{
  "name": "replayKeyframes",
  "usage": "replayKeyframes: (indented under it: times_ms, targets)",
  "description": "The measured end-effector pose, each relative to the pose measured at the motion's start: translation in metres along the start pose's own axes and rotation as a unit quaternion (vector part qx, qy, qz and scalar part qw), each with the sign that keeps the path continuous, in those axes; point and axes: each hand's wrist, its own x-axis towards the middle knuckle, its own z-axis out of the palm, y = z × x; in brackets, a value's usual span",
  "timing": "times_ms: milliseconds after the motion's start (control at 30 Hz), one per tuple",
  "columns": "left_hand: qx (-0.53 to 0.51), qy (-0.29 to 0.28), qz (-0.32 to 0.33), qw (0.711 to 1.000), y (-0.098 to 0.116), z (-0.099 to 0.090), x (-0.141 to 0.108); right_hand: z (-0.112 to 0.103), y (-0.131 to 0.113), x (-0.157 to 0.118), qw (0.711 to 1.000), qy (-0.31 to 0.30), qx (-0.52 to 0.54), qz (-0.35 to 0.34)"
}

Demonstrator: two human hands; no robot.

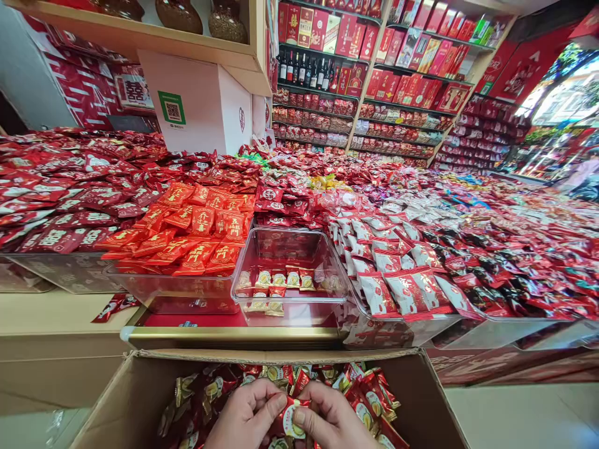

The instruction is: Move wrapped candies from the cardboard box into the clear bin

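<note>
Packet (288,421) in narrow left grip (247,418) and narrow right grip (336,419)

There is one held packet (289,423), one cardboard box (105,400), one QR code (173,111), three jars (179,15).

Maroon packets (58,239) and a panel (133,91) read “囍”, orange packets (203,219) “乔迁之喜”.

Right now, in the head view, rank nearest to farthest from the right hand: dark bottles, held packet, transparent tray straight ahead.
1. Held packet, pinched by the right hand
2. Transparent tray, ahead, beyond the cardboard box
3. Dark bottles, far ahead, high up
</note>
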Motion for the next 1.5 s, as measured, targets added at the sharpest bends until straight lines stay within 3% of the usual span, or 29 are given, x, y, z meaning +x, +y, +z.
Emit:
replayKeyframes:
  times_ms: [200, 333, 567, 733, 967, 1100, 1300, 1400, 1500]
  targets:
    - [-0.033, 0.027, -0.003, 0.999, -0.004, 0.004, 0.002, -0.001, 0.005, 0.002, 0.999, 0.008, 0.047, 0.012]
    - [-0.074, 0.008, 0.003, 0.997, -0.003, 0.005, 0.001, -0.004, 0.009, 0.001, 1.0, 0.0, 0.002, -0.005]
    - [-0.058, 0.008, 0.007, 0.998, -0.007, 0.003, 0.001, -0.005, 0.007, 0.0, 0.999, -0.002, -0.027, -0.023]
    - [-0.157, -0.016, -0.02, 0.987, -0.002, 0.006, 0.001, -0.003, 0.005, 0.002, 0.999, 0.013, 0.042, 0.005]
    - [-0.163, -0.023, -0.031, 0.986, 0.005, 0.006, 0.001, -0.003, 0.004, 0.002, 0.996, 0.017, 0.089, 0.023]
    - [-0.176, -0.029, -0.037, 0.983, 0.006, 0.005, 0.0, -0.004, 0.003, 0.001, 0.998, 0.011, 0.067, 0.002]
    - [-0.192, -0.013, -0.029, 0.981, 0.008, 0.005, 0.0, 0.0, 0.001, 0.0, 0.993, 0.01, 0.117, -0.017]
    - [-0.195, -0.025, -0.041, 0.98, 0.003, 0.005, 0.001, -0.002, -0.002, -0.002, 0.999, 0.026, 0.041, -0.017]
    - [-0.185, -0.014, -0.05, 0.981, -0.005, 0.006, 0.002, -0.006, -0.006, -0.002, 0.983, 0.064, -0.157, -0.073]
